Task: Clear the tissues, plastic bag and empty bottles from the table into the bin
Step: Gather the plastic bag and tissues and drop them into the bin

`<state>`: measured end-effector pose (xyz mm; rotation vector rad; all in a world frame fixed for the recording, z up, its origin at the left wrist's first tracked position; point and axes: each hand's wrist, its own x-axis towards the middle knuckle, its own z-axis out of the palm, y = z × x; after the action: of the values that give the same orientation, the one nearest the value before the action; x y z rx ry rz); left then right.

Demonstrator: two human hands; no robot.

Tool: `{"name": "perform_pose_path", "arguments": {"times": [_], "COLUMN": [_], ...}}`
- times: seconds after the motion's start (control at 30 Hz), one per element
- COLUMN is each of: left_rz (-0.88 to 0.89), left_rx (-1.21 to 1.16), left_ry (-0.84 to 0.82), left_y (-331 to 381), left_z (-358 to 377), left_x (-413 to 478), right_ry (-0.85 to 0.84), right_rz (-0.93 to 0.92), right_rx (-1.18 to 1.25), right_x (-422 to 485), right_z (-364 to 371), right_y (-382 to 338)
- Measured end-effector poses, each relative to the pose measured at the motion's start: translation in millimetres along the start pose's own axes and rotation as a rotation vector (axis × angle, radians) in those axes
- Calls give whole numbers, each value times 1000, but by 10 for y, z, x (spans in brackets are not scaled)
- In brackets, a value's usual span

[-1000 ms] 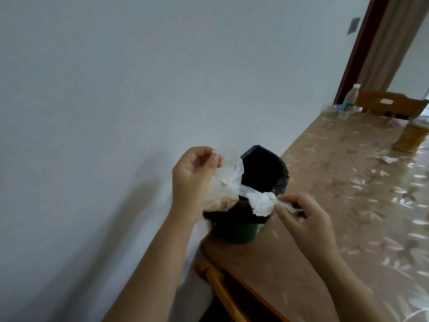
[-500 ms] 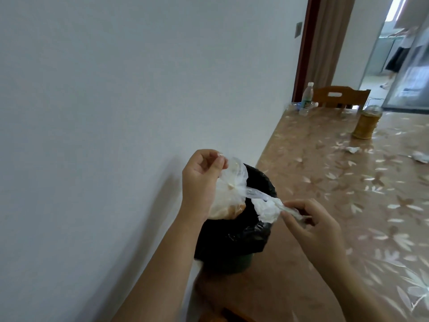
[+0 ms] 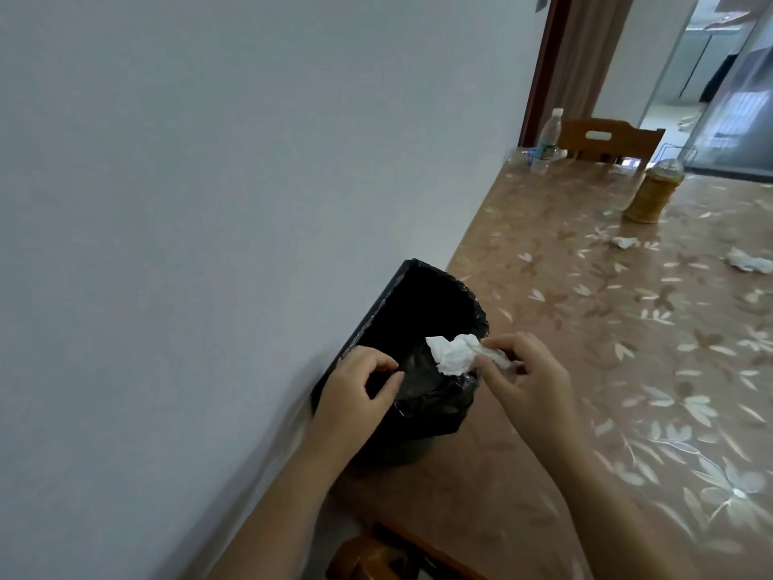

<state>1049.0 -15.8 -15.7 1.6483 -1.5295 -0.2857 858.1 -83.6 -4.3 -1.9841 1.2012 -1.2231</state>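
A bin with a black liner [image 3: 435, 412] stands at the table's near left corner, against the wall. My right hand [image 3: 527, 383] pinches a crumpled white tissue [image 3: 451, 353] over the bin's right rim. Above the bin's left side, my left hand [image 3: 355, 391] has curled fingers set apart and nothing in them. The clear plastic bag [image 3: 414, 364] shows as a faint sheen inside the bin. Two more tissues [image 3: 625, 242] [image 3: 748, 261] lie on the table far right. A clear bottle [image 3: 549, 133] stands at the far end, with another bottle [image 3: 528, 154] lying beside it.
The table [image 3: 585, 328] has a brown floral cover under clear plastic. A woven amber jar [image 3: 652, 190] stands near the far end. A wooden chair [image 3: 606, 138] sits behind the table, and another wooden chair back [image 3: 376, 554] is below the near edge. The white wall runs along the left.
My left hand has let go of the plastic bag, which has dropped into the bin, and the hand has lowered. The right hand still holds the tissue. The view has swung right.
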Motion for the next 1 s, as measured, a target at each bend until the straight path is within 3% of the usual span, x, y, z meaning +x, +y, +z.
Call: {"name": "perform_pose_path", "arguments": {"times": [0.23, 0.47, 0.73, 1.0], "left_rz": [85, 85, 119, 262], "left_rx": [201, 169, 294, 405], "left_ry": [8, 14, -31, -81], "left_y": [-271, -294, -226, 102], "left_z": [49, 54, 52, 259], "left_x": [-243, -247, -327, -455], "right_ry": [-85, -154, -136, -80], "right_rz": [-76, -114, -189, -85], "right_rx": [-80, -177, -256, -392], "right_x": [184, 206, -90, -568], "right_z": [382, 651, 564, 243], "right_y": [24, 90, 63, -8]}}
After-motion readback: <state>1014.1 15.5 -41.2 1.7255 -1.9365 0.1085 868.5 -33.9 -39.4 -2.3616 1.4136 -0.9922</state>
